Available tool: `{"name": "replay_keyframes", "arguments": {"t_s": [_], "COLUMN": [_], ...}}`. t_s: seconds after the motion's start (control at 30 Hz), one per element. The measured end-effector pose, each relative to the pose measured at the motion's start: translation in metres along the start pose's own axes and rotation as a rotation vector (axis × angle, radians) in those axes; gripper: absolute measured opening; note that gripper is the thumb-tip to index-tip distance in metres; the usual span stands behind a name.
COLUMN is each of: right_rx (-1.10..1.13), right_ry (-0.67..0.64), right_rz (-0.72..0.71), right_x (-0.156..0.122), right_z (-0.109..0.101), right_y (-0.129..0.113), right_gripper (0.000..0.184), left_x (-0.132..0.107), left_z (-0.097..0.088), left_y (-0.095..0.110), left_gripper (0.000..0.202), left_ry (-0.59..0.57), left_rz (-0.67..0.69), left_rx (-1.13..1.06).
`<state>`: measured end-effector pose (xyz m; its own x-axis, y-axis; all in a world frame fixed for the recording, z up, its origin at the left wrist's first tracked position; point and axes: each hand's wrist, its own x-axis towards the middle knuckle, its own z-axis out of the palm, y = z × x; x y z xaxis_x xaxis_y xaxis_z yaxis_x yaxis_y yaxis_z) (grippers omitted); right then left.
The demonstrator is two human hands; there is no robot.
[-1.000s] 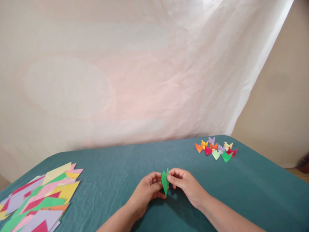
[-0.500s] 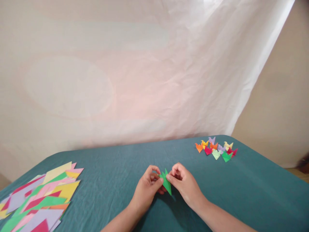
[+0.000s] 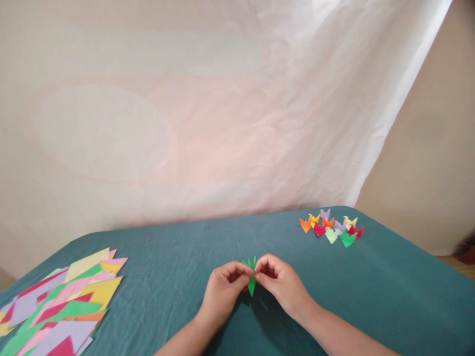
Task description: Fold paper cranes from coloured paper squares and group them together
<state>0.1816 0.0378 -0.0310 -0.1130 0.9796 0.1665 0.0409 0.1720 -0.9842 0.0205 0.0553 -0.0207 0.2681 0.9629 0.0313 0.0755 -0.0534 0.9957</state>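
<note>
A small green folded paper piece [image 3: 251, 286], with narrow points at its top and a long tip pointing down, is held between my two hands just above the table. On its left side, my left hand [image 3: 224, 287] pinches it between thumb and fingers. From the right, my right hand [image 3: 284, 282] pinches its edge with thumb and forefinger. Fingertips of both hands nearly meet over the paper and hide its middle.
A dark green cloth covers the table [image 3: 178, 277]. Several coloured paper sheets [image 3: 67, 301] lie spread in a pile at the left. Toward the back right stand several folded paper birds [image 3: 332, 235]. A pale sheet [image 3: 208, 109] hangs behind the table.
The green paper has turned so its lower tip points straighter down. My left fingers have come over its front, and both hands' fingertips have drawn closer together.
</note>
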Motion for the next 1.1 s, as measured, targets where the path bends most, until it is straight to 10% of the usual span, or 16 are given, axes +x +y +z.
{"name": "replay_keyframes", "arguments": {"t_s": [0.63,1.1], "right_rx": [0.062,0.162], "right_ry": [-0.035,-0.014], "right_rz": [0.015,0.074], "right_x": [0.003,0.003], "right_z": [-0.006,-0.007], "right_y": [0.005,0.012], "right_gripper": [0.018,0.03], "left_x": [0.005,0.002], "left_z": [-0.015,-0.005], "left_y": [-0.002,0.006], "left_gripper": [0.031,0.035], "left_ry": [-0.179,-0.063], "left_rz": [-0.215,-0.21], "left_rx": [-0.398,-0.287]}}
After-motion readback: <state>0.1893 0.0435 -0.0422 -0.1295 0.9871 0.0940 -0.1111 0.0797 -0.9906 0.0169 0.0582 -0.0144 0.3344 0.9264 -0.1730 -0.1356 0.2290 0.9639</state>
